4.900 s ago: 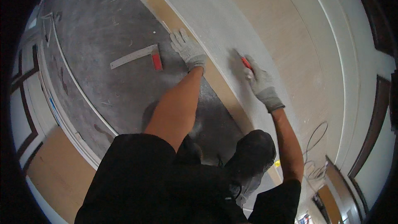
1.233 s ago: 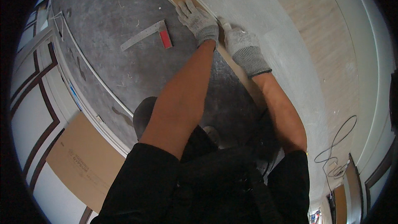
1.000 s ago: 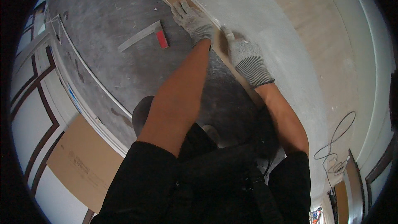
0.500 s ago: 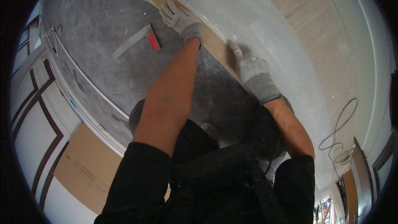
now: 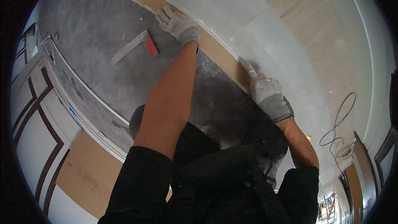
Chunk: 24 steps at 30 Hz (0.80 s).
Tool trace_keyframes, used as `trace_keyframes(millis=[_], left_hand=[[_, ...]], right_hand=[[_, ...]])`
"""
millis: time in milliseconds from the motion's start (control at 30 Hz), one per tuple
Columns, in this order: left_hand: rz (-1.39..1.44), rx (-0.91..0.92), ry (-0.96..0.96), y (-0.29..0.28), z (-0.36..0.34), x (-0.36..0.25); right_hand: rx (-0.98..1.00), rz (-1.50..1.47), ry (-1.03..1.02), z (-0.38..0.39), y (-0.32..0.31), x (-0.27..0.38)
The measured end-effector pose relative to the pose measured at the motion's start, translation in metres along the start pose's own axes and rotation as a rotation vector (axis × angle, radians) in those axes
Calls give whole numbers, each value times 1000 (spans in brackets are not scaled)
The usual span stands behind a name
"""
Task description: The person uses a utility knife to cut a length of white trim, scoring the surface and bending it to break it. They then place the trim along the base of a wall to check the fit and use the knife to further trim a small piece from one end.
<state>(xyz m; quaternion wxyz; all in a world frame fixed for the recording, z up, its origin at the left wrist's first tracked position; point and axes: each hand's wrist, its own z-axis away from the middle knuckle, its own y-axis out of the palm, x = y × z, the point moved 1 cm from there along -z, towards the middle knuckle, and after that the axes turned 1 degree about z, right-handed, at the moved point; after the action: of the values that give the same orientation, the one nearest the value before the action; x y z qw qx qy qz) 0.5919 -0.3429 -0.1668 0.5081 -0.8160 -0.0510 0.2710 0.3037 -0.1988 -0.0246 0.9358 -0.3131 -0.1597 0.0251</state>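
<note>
Head view shows a tan strip (image 5: 224,54) running diagonally from upper left toward lower right, between a dark grey floor (image 5: 95,33) and a pale grey sheet (image 5: 269,37). The person's 2 hands wear grey knit gloves with ribbed cuffs. The left hand (image 5: 177,25) lies on the strip, palm down, its grip apart with the fingers pointing up and left. The right hand (image 5: 267,89) is farther down the strip, at its sheet-side edge, 1 finger reaching forward and the others curled; I cannot tell whether its grip is clamped on anything. On the floor left of the left hand and apart from it rests an L-shaped square (image 5: 130,46), metal with a red handle. A pale tube (image 5: 83,84) crosses the floor farther left, near a brown board (image 5: 87,170). A thin dark cable (image 5: 347,152) lies looped at right.
</note>
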Motion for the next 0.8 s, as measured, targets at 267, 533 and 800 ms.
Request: trace_keyframes(millis=[267,533,800], left_hand=[[-33,-2,6,1,-2,1],[-44,14,-15,2,-1,-6],[-24,-22,11,-1,-1,-9]], right_hand=[[-216,-162,22,14,-31,10],[-308,-169,-116,-59,-18,32],[-347,-155,-165,-74,-16,35]])
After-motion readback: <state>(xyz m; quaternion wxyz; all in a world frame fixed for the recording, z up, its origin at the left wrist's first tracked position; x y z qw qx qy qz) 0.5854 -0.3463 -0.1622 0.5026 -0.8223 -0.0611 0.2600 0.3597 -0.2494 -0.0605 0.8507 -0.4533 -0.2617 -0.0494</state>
